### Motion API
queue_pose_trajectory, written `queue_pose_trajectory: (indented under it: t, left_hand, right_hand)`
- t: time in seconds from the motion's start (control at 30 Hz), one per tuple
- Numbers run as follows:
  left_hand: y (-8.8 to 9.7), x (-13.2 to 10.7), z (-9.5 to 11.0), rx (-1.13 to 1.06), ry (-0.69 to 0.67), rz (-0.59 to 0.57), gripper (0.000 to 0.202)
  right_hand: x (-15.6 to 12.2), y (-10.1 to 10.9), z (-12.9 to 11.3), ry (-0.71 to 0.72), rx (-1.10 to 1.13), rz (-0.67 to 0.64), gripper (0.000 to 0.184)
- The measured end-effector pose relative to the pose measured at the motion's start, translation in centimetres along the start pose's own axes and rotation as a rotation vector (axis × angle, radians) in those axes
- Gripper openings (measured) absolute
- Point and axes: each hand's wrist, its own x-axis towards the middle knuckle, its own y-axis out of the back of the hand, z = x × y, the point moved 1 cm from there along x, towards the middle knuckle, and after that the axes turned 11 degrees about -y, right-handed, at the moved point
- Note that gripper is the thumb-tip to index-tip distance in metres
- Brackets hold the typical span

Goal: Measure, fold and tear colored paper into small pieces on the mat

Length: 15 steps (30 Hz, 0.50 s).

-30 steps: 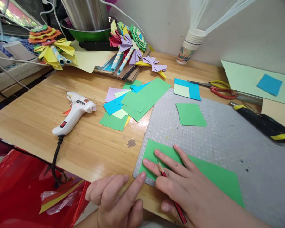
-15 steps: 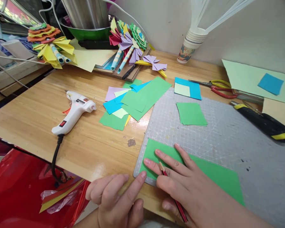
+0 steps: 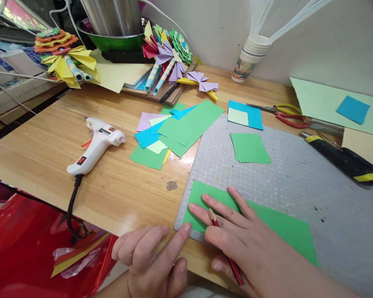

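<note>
A long strip of green paper [image 3: 281, 225] lies along the near edge of the grey cutting mat [image 3: 345, 219]. My right hand [image 3: 239, 236] rests on it with fingers spread, pressing it flat. Tucked in that same hand is a red and black pencil [image 3: 235, 271], its sharpened tip pointing away from me. My left hand [image 3: 157, 256] holds nothing; its index finger reaches out to the paper's near left corner by the mat's edge, while the other fingers curl loosely. Farther up the mat sit stacked green paper squares [image 3: 251, 148] and a blue sheet with a pale piece [image 3: 255, 118].
Left of the mat are overlapping paper scraps [image 3: 186, 128] and a white glue gun [image 3: 95, 147]. Scissors [image 3: 287, 114] and a black and yellow utility knife [image 3: 342, 157] lie to the right. Paper flowers [image 3: 169, 54] and paper cups [image 3: 248, 60] stand at the back.
Both hands, the pencil and the green strip keep their places. The view has shifted only very slightly.
</note>
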Motion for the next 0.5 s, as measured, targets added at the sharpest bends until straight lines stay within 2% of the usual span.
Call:
queue_pose_trajectory:
  t: [0.5]
  left_hand:
    - [-0.26, -0.20, -0.02, -0.022, -0.020, 0.037, 0.031]
  right_hand:
    - [-0.19, -0.45, 0.06, 0.018, -0.015, 0.014, 0.019]
